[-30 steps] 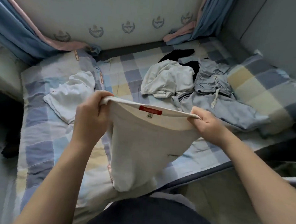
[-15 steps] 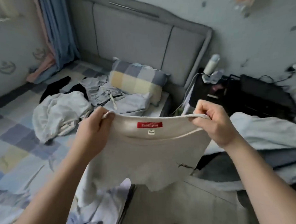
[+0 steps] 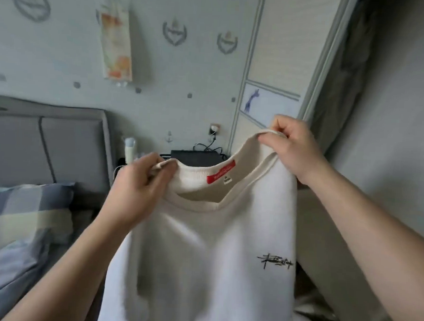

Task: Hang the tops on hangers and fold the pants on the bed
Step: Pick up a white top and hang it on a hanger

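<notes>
A cream-white top (image 3: 201,253) with a red neck label and a small black scribble print on the chest hangs in the air in front of me. My left hand (image 3: 138,191) pinches the left side of its collar. My right hand (image 3: 292,147) grips the right side of the collar, held higher, so the neckline slants up to the right. The body of the top drops down out of the frame. No hanger and no pants are in view.
The grey padded headboard (image 3: 42,139) and a checked pillow (image 3: 24,209) lie at the left. A bedside stand with a black box (image 3: 196,157) and cables sits behind the top. A pale wardrobe door (image 3: 285,56) stands at the right, beside a grey wall.
The view has swung right, from the bed with its clothes pile to the headboard wall and wardrobe. Both hands kept hold of the collar and lifted the top, the right side higher.
</notes>
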The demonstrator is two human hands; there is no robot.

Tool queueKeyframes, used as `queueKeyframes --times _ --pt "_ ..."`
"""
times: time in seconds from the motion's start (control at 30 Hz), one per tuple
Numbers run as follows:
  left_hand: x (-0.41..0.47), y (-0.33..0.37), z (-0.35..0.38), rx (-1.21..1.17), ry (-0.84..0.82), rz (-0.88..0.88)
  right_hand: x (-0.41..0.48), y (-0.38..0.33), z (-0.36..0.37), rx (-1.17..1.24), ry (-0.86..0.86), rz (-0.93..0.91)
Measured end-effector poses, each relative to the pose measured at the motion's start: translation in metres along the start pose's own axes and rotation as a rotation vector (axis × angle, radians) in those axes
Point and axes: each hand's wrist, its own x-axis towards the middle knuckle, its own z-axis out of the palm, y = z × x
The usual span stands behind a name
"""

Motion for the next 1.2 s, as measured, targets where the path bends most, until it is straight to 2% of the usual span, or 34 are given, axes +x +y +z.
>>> queueKeyframes --times 0.3,0.77,0.93,1.2 --pt "0.179 0.149 0.184 -0.148 0.067 0.267 0.114 0.038 -0.205 -0.368 0.280 -0.048" --pt "0.406 0.347 0.343 -0.425 0.041 0.620 0.232 0.027 -0.421 -0.927 0.674 0.102" --pt "0.468 0.404 0.395 -0.538 -0.005 0.702 0.261 0.023 -0.473 -1.152 0.750 0.243" --pt "0.514 0.470 0.482 -0.644 -0.177 0.806 0.283 0.041 -0.518 -1.602 0.631 0.694"
